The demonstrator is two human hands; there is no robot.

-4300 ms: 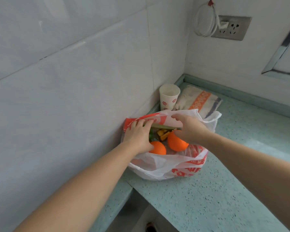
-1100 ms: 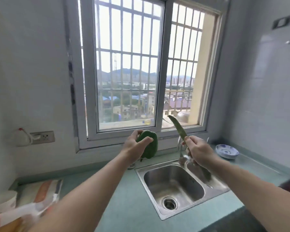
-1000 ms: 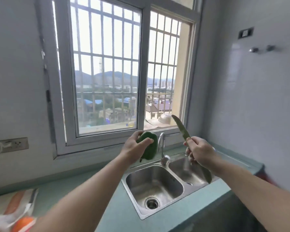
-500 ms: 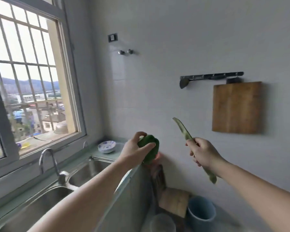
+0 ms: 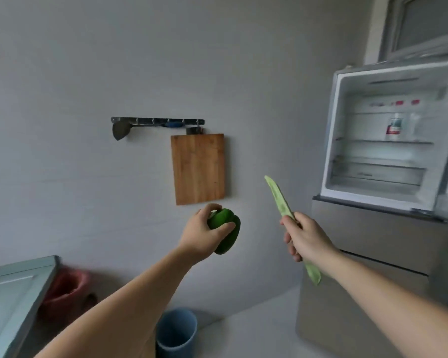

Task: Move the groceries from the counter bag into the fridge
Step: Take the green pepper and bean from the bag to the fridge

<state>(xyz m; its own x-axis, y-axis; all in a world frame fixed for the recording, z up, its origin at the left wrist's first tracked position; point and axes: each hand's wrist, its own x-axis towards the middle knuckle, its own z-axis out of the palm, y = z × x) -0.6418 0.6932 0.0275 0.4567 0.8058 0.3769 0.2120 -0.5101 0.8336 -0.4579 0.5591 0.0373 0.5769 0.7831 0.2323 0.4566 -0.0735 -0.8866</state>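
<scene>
Your left grip [image 5: 202, 235] curls round a green bell pepper [image 5: 224, 229], thumb across its front and fingers over its top, and holds it up in the air in front of the grey wall. Your right grip [image 5: 304, 237] wraps round the middle of a long flat green bean pod [image 5: 279, 197], which stands tilted, its upper end pointing up and to the left and its lower end sticking out below your wrist. Both vegetables are off the desk and level with each other, the pepper to the left of the pod and well apart from it.

To the right of the pod stands the fridge [image 5: 373, 228], its upper compartment open. You can see glass shelves inside, and a small container with a red and white label [image 5: 394, 127] on one of the upper shelves. The drawers below it are closed.

On the wall behind the pepper hangs a wooden cutting board [image 5: 198, 169], under a dark hook rail [image 5: 157, 121] that also carries a utensil at its left end. At the lower left you see the edge of the pale green desk [image 5: 18, 280], with something red [image 5: 65, 288] on the floor beside it, too blurred to name. A blue bucket [image 5: 176, 329] stands on the floor below your left forearm.
</scene>
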